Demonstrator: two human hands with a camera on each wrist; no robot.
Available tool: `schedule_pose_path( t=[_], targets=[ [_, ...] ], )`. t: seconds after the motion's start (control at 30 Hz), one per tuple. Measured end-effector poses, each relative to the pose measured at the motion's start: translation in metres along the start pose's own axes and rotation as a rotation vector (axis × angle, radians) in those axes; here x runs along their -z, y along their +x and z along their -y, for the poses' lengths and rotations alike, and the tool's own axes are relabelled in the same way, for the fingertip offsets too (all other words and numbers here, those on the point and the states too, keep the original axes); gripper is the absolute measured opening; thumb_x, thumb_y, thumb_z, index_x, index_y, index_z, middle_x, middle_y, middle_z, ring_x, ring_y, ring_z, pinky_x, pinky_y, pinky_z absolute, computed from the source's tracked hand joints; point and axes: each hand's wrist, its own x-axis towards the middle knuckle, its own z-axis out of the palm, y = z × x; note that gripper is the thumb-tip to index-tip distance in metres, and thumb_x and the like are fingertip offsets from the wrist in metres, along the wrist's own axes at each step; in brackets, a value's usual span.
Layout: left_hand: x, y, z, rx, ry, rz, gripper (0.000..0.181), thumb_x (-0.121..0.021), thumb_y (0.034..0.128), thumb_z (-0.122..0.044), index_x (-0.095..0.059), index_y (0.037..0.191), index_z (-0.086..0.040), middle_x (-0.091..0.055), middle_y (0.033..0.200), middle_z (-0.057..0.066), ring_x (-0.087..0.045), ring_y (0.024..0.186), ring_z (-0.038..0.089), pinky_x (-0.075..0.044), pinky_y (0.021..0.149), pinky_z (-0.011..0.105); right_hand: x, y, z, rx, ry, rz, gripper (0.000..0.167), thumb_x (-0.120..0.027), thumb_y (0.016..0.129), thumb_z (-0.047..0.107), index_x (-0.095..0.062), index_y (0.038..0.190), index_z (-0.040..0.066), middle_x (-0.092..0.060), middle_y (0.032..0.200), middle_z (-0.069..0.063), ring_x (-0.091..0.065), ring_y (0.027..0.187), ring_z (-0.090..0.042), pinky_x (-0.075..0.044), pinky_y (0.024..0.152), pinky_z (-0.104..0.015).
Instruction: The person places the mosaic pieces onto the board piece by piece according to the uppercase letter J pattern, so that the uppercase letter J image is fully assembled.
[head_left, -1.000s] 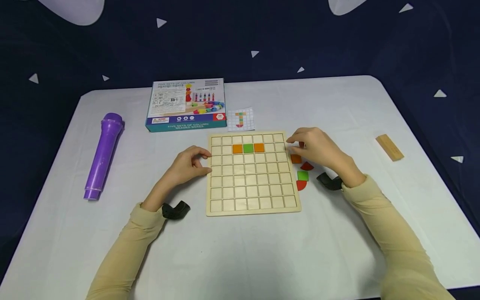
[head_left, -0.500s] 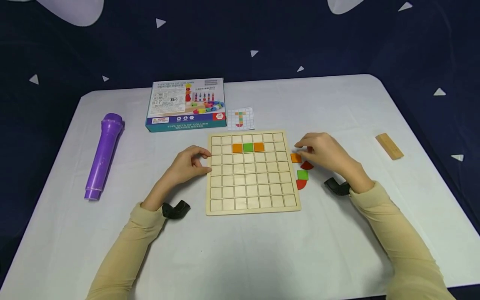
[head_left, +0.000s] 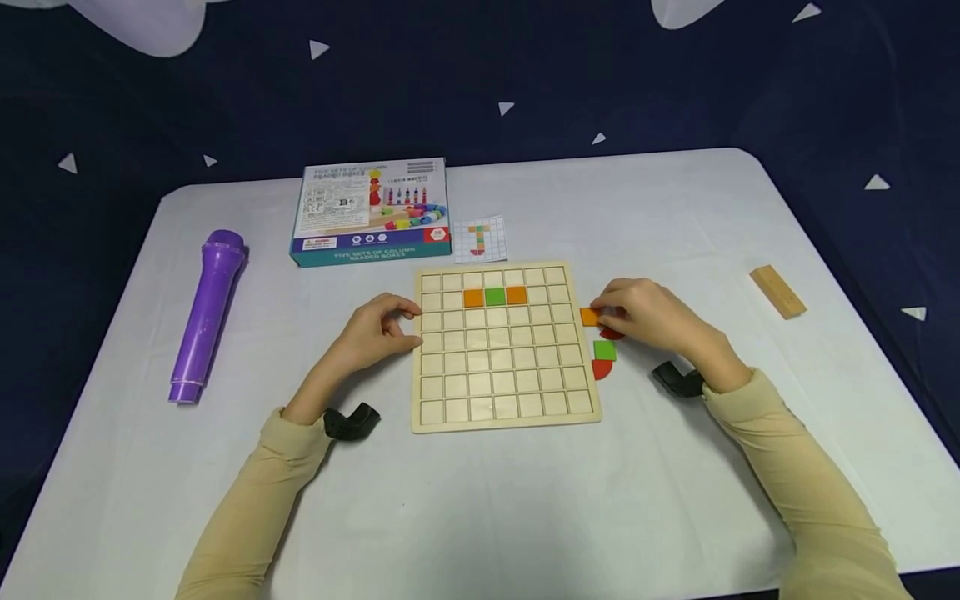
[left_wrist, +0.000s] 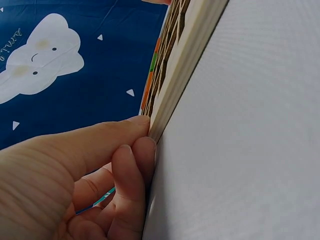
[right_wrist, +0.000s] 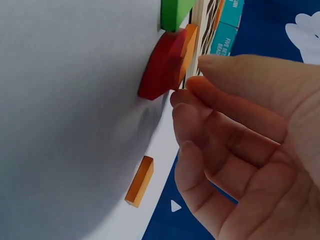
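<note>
The wooden grid board (head_left: pixel 507 425) holds an orange square (head_left: pixel 473 297), a green square (head_left: pixel 495 297) and another orange square (head_left: pixel 516 295) in one row. My left hand (head_left: pixel 369 333) touches the board's left edge with thumb and fingertips, which meet its side in the left wrist view. Beside the right edge, my right hand (head_left: pixel 651 317) is over the loose pieces, thumb and forefinger parted at an orange square (head_left: pixel 589 317), nothing visibly gripped. It partly covers a red piece (head_left: pixel 611 333). Below lie a green square (head_left: pixel 604 350) and a red quarter-round piece (head_left: pixel 602 368).
Behind the board are a pattern card (head_left: pixel 481 239) and a cardboard box (head_left: pixel 371 212). A purple stick-like object (head_left: pixel 206 317) lies at the left, a wooden block (head_left: pixel 777 292) at the right. Both wrists carry black devices just above the white table (head_left: pixel 480 508).
My right hand has moved away from the board's upper right edge, outward and nearer the body, to the loose orange and red pieces. My left hand stays at the board's edge.
</note>
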Motion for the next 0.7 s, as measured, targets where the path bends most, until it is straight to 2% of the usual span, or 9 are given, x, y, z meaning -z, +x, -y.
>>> schedule_pose_path(
  t=[0.27,0.7],
  targets=[
    [0.0002,-0.0007,0.0000,-0.008,-0.006,0.001,0.039,-0.074,0.0766,-0.008,-0.061,0.112,0.000,-0.057,0.104,0.017,-0.050,0.059,0.002,-0.041,0.058,0.018,-0.0042,0.0013,0.0010,0.023,0.013,0.018,0.025,-0.073,0.077,0.006,-0.070,0.101,0.000,-0.063,0.087,-0.007,-0.049,0.071,-0.014,-0.042,0.065,-0.028],
    [0.0000,-0.0004,0.0000,-0.002,-0.007,0.001,0.039,-0.074,0.0764,-0.008,-0.061,0.112,-0.001,-0.057,0.105,0.016,-0.051,0.060,0.006,-0.042,0.059,0.019,-0.0024,0.0034,-0.0007,0.027,0.005,0.010,0.018,-0.073,0.076,0.009,-0.072,0.093,0.002,-0.065,0.084,-0.005,-0.051,0.070,-0.014,-0.042,0.063,-0.026]
  ],
)
